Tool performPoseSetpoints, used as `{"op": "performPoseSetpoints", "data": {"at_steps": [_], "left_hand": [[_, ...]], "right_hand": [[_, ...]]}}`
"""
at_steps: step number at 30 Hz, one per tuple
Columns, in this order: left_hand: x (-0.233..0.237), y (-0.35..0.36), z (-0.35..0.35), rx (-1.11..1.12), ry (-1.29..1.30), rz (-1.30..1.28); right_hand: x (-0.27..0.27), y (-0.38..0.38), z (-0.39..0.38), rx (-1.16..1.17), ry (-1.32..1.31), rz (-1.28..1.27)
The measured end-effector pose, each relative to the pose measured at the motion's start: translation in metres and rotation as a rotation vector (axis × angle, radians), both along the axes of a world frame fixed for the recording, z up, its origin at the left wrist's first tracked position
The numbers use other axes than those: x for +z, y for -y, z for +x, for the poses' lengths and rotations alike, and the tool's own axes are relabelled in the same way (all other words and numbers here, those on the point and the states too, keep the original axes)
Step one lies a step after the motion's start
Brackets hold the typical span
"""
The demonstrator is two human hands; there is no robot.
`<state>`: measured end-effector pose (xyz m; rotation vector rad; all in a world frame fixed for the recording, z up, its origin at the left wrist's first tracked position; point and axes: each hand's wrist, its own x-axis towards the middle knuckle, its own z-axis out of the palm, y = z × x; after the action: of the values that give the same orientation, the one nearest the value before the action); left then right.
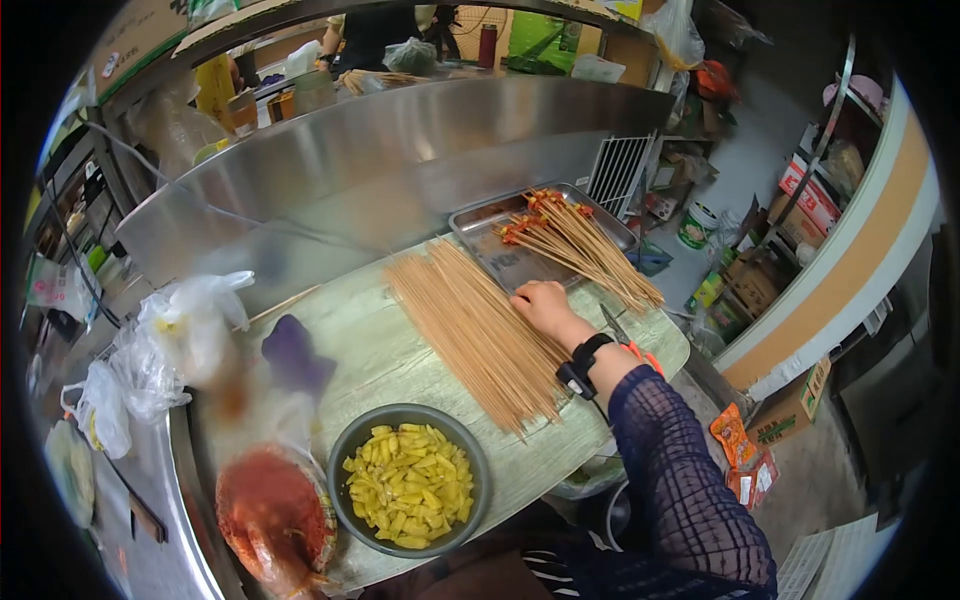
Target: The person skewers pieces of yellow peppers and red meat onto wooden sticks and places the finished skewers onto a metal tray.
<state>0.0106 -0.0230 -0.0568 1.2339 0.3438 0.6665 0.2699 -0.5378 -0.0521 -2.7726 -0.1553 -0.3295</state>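
Observation:
My right hand (550,306), fingers curled in, is at the right edge of a wide layer of bamboo skewers (475,335), by the near rim of a metal tray (480,235). What its fingers hold, if anything, is hidden. Several skewers tipped with red and yellow food pieces (570,235) lie in the tray, their sticks jutting over its rim. My left hand (280,550), apparently in a clear plastic glove, reaches into a bowl of red paste or powder (268,490); its fingers cannot be made out. Next to that stands a grey bowl (338,500) of yellow-green cut pieces (410,485).
Orange-handled scissors (640,352) lie by my right wrist. A purple item (298,352) and clear plastic bags (165,345) are at the left. A metal panel (400,130) borders the table's far side, with a person (380,40) beyond it. Shelves and boxes (800,200) stand right.

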Motion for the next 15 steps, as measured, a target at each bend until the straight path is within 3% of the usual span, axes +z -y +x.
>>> {"op": "performPoseSetpoints", "data": {"at_steps": [2,3,7,15], "left_hand": [[0.005,0.011,-0.005,-0.088,0.167,-0.074],[0.010,0.018,-0.006,0.038,0.099,0.057],[0.025,0.029,-0.006,0.053,0.048,0.004],[0.012,0.012,-0.006,-0.086,0.080,0.048]], "right_hand": [[-0.007,-0.016,0.000,-0.043,0.067,0.030],[-0.009,-0.022,-0.003,-0.029,0.064,0.045],[-0.001,-0.044,-0.023,0.008,0.036,0.068],[0.010,-0.052,-0.050,0.099,-0.020,0.011]]}}
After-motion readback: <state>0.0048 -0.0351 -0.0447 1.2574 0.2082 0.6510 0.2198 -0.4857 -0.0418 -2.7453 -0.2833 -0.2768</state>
